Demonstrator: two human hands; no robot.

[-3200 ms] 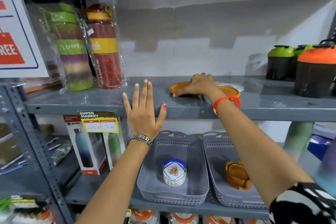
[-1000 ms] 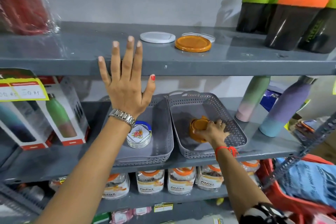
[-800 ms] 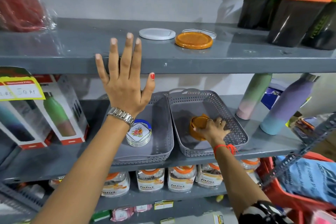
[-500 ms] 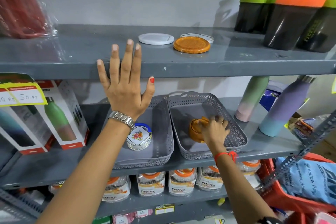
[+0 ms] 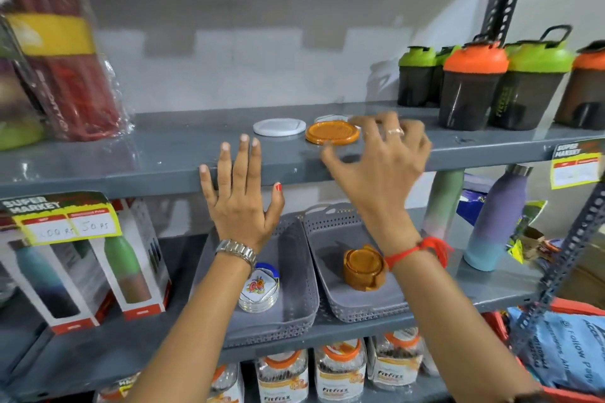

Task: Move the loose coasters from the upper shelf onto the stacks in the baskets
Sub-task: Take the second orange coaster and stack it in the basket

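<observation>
On the upper shelf [image 5: 163, 154] lie a loose orange coaster [image 5: 332, 132], a white coaster [image 5: 279, 127] to its left, and the edge of another white one [image 5: 329, 117] behind. My right hand [image 5: 383, 157] hovers just right of the orange coaster, fingers spread, holding nothing. My left hand [image 5: 240, 196] rests flat and open against the upper shelf's front edge. Below, the right grey basket [image 5: 337, 288] holds an orange coaster stack [image 5: 363, 268]. The left grey basket [image 5: 294, 271] holds a white floral coaster stack [image 5: 258, 288].
Shaker bottles [image 5: 471, 85] with green and orange lids stand at the upper shelf's right. Wrapped bottles [image 5: 62, 75] stand at its left. Boxed bottles [image 5: 131, 265] sit left of the baskets, pastel bottles [image 5: 491, 216] to the right. Jars [image 5: 340, 373] fill the shelf below.
My right hand has left the orange stack in the right basket and risen to the upper shelf beside the loose orange coaster. My left hand has stayed on the shelf edge.
</observation>
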